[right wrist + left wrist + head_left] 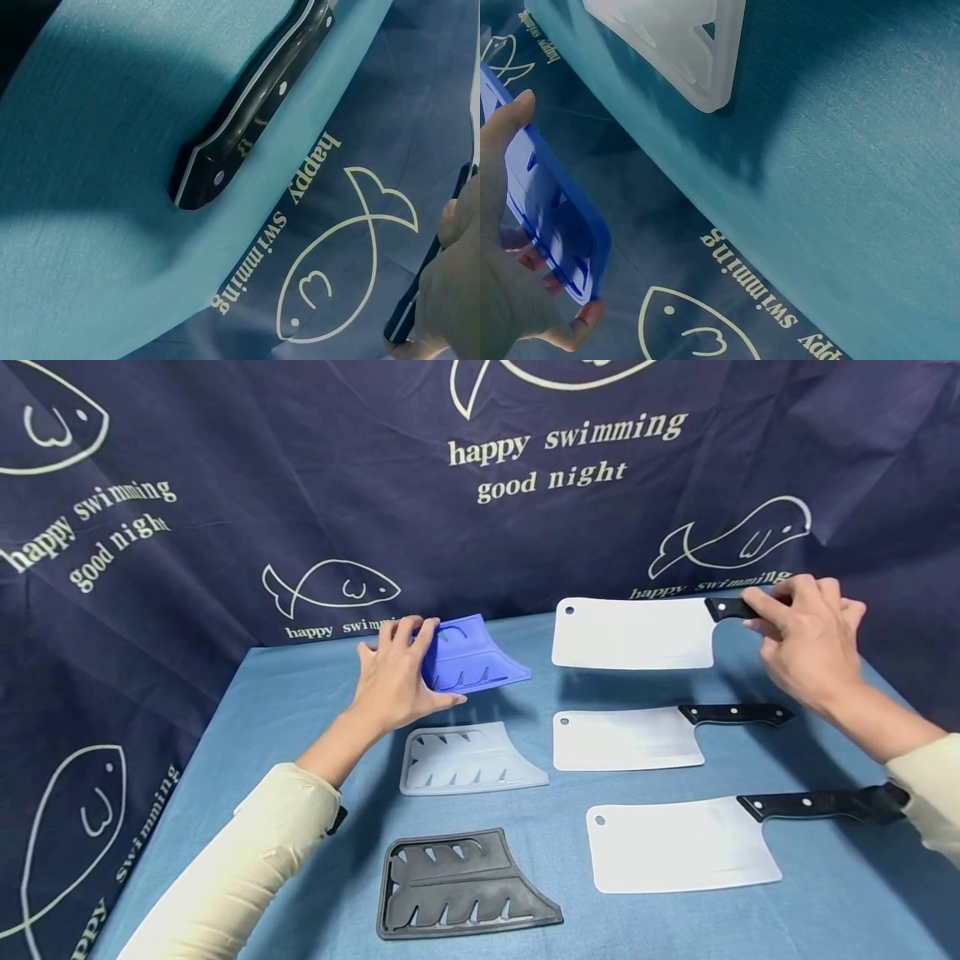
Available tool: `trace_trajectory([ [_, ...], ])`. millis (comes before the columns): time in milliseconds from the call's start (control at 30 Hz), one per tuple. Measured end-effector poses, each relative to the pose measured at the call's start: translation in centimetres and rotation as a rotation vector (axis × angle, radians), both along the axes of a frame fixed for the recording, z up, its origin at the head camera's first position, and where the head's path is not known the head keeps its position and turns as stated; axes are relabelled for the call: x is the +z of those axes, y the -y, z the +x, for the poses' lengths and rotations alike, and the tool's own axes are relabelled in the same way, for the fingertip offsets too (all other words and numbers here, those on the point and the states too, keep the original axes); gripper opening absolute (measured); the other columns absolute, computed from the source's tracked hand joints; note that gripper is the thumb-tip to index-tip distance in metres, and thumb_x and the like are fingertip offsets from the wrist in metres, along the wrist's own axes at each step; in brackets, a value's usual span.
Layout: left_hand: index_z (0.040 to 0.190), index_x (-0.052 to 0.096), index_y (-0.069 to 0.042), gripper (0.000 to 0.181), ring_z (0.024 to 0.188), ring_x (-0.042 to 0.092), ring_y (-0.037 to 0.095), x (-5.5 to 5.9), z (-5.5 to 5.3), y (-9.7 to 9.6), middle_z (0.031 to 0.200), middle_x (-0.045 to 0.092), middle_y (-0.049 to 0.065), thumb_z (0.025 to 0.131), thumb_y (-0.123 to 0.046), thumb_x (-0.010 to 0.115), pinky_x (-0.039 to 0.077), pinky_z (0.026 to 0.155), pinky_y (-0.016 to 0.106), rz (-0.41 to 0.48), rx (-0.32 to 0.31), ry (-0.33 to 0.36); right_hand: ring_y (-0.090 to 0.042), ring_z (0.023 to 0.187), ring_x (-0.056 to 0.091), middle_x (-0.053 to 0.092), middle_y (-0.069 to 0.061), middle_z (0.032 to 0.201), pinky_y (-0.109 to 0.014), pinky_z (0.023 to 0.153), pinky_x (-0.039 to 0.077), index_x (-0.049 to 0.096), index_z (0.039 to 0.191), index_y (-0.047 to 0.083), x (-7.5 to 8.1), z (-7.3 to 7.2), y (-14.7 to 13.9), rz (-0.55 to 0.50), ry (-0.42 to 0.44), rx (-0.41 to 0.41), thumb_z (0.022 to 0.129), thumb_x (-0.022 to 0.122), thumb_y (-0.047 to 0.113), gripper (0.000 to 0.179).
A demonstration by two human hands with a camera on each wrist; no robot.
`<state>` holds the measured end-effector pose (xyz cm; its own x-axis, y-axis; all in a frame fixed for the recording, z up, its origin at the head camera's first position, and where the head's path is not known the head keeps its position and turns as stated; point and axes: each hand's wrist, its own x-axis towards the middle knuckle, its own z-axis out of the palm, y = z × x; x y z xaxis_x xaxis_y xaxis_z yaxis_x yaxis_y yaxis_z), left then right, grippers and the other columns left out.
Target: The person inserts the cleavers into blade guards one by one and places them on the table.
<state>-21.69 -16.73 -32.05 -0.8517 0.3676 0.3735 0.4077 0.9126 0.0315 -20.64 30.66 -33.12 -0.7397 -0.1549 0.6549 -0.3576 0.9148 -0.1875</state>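
At the back of the table my left hand (397,672) grips a blue blade cover (472,656) by its closed end, thumb below and fingers above. The left wrist view shows the same blue cover (555,202) held over the table's edge. My right hand (813,639) holds a cleaver (633,633) by its black handle (727,608), the blade pointing left toward the blue cover. A shadow falls on the cloth beneath that blade. Between the cleaver's square tip and the cover's pointed end a small gap shows. In the right wrist view the held handle (409,315) appears at the right edge.
Below lie a translucent white blade cover (472,760) and a black blade cover (465,885). Two more cleavers, a middle one (626,739) and a front one (682,847), lie to their right. The table (300,860) has a blue cloth; a dark printed curtain (337,485) hangs behind.
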Motion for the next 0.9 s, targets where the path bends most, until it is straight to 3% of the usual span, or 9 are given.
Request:
trace_trajectory([
  [233,0.143,0.041,-0.015,0.111,0.122,0.036,0.033,0.2,0.1,-0.4,0.135,0.044,0.009,0.053,-0.067,0.080,0.034,0.077,0.059,-0.002,-0.024,-0.062,-0.048,0.098,0.036,0.046,-0.026,0.105,-0.063,0.078,0.019,0.065,0.117,0.004,0.0,0.2,0.4,-0.011,-0.032,0.013,0.085,0.055,-0.005,0.034],
  [900,0.142,0.043,-0.015,0.110,0.119,0.038,0.034,0.3,0.3,-1.1,0.132,0.046,0.008,0.052,-0.065,0.082,0.034,0.076,0.059,0.007,-0.050,-0.130,-0.049,0.091,0.037,0.048,-0.026,0.101,-0.061,0.073,0.019,0.066,0.114,0.006,0.2,0.3,1.7,-0.023,-0.189,0.092,0.085,0.052,-0.005,0.034],
])
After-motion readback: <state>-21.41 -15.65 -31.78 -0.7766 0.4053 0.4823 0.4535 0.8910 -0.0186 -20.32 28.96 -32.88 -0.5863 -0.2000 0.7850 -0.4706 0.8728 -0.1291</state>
